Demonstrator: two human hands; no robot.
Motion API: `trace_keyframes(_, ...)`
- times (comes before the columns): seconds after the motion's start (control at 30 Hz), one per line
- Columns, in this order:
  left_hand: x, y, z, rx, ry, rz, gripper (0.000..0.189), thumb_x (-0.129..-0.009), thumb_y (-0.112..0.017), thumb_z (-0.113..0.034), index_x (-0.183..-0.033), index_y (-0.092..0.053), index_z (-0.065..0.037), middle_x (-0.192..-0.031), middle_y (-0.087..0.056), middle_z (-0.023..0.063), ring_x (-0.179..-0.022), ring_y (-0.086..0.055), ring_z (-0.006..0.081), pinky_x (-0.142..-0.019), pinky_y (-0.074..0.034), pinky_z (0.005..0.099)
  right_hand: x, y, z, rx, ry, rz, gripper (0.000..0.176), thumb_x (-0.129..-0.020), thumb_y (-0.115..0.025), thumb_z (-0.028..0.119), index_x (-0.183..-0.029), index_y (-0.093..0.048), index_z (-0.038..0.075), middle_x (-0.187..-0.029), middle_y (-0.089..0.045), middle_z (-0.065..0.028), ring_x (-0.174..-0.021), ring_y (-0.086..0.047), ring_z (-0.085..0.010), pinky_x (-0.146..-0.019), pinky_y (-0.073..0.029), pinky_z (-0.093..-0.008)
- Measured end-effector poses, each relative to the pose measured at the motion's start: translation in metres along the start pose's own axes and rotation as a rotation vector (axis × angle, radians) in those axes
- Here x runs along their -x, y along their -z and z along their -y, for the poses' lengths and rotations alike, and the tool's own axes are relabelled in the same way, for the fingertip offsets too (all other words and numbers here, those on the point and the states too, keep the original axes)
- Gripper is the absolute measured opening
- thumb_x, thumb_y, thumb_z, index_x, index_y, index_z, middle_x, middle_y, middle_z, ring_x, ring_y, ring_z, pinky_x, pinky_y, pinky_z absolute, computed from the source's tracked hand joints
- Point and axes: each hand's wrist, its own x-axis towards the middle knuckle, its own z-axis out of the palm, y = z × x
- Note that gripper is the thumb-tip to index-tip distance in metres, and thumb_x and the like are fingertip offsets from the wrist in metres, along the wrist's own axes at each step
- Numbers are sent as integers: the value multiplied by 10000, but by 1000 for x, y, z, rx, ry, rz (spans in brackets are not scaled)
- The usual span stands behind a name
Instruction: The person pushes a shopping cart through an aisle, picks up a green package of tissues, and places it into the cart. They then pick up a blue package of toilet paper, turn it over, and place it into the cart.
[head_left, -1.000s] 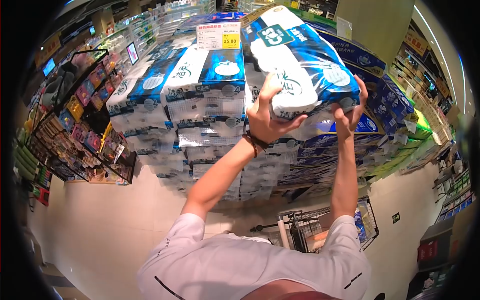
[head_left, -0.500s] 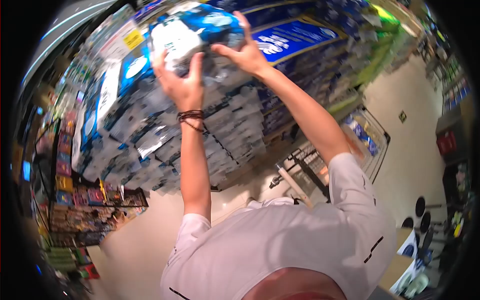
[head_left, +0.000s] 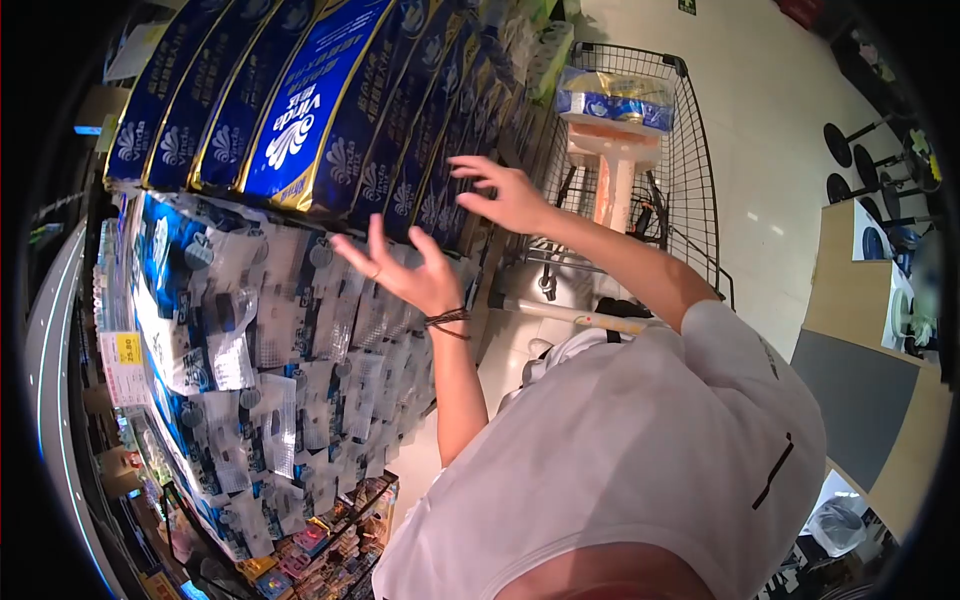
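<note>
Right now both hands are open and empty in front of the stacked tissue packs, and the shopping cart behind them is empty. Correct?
Not quite. The head view shows the shopping cart holds a blue-and-white wrapped pack. The rest stands: the left hand and the right hand are open and empty in front of the stacked tissue packs.

Your head camera is giving you a heavy fisheye view. A black vignette is swallowing every corner, and the stacked tissue packs (head_left: 250,330) are bowing into curves toward the left edge. Overhead store light is falling evenly, washing the pale floor (head_left: 790,150) bright and leaving small glare spots on it. The plastic wrapping on the packs is throwing back white reflections. The lower left is sinking into dimness and smearing. Your left hand (head_left: 410,275) and right hand (head_left: 505,195) are reading fairly sharp, with the fingertips softening slightly.
</note>
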Motion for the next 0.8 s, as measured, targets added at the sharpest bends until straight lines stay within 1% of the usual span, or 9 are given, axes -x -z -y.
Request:
trace_keyframes(0.1, 44, -52, -9, 234, 44, 265, 346, -907, -680, -31, -1252, -667, -17, -1517, -508, 210, -1400, -491, 377, -1163, -387, 457, 54, 91, -92, 42, -213, -543, 416, -964, -703, 144, -1360, -619, 48, -1115, -752, -100, -1007, -716, -164, -817, -571, -297)
trace_keyframes(0.17, 57, -90, -8, 310, 12, 399, 319, -905, -682, -26, -1224, -678, -20, -1382, -632, 175, -1272, -605, 348, -1092, -464, 430, 78, 159, -83, 260, -276, -832, 335, -965, -703, 138, -1282, -647, 44, -936, -696, -52, -826, -644, -136, -721, -532, -289)
trace_keyframes(0.23, 58, -139, -11, 393, 59, 504, 334, -904, -703, -47, -1235, -670, -22, -1319, -663, 167, -1202, -646, 336, -1043, -502, 420, 90, 215, -90, 442, -277, -1041, 427, -945, -734, 197, -1311, -611, 13, -1019, -635, -61, -870, -561, -150, -797, -507, -315)
trace_keyframes(0.33, 44, -219, -29, 488, 281, 649, 561, -870, -815, -205, -1341, -587, -2, -1327, -636, 196, -1199, -642, 351, -1026, -513, 424, 84, 269, -108, 604, -328, -1083, 801, -874, -828, 389, -1467, -471, -15, -1370, -560, -218, -1227, -560, -326, -1062, -455, -439)
trace_keyframes(0.43, 38, -312, -34, 290, 113, 645, 991, -733, -901, -503, -1428, -459, 47, -1348, -613, 245, -1213, -635, 376, -1032, -512, 453, 60, 292, -123, 589, -392, -904, 993, -832, -841, 505, -1532, -380, -29, -1508, -466, -273, -1382, -474, -386, -1162, -377, -457)
trace_keyframes(0.47, 40, -338, -34, 234, 119, 661, 1113, -677, -913, -592, -1438, -430, 60, -1335, -619, 261, -1213, -638, 385, -1033, -513, 461, 54, 296, -135, 467, -464, -859, 1006, -832, -830, 530, -1541, -373, -20, -1519, -463, -262, -1393, -465, -384, -1171, -365, -456)
trace_keyframes(0.53, 24, -357, -49, 227, 457, 1122, 1238, -586, -922, -681, -1434, -412, 63, -1307, -642, 270, -1198, -657, 379, -1030, -520, 442, 38, 296, -161, 234, -606, -747, 1032, -832, -807, 579, -1558, -359, -3, -1540, -457, -238, -1416, -447, -378, -1189, -340, -453)
trace_keyframes(0.63, 21, -389, -45, 273, 500, 1054, 1300, -529, -933, -700, -1417, -401, 87, -1285, -657, 269, -1190, -670, 354, -1027, -528, 414, 25, 301, -151, -241, -799, -536, 1040, -839, -745, 676, -1592, -352, 78, -1566, -442, -171, -1483, -373, -352, -1203, -305, -533)
trace_keyframes(0.8, 38, -389, -27, 143, 515, 986, 1305, -518, -942, -684, -1412, -387, 88, -1272, -664, 256, -1175, -679, 329, -1023, -529, 386, 25, 288, -187, -220, -662, -460, 895, -894, -685, 663, -1555, -407, 127, -1523, -486, -111, -1417, -436, -303, -1163, -338, -537)
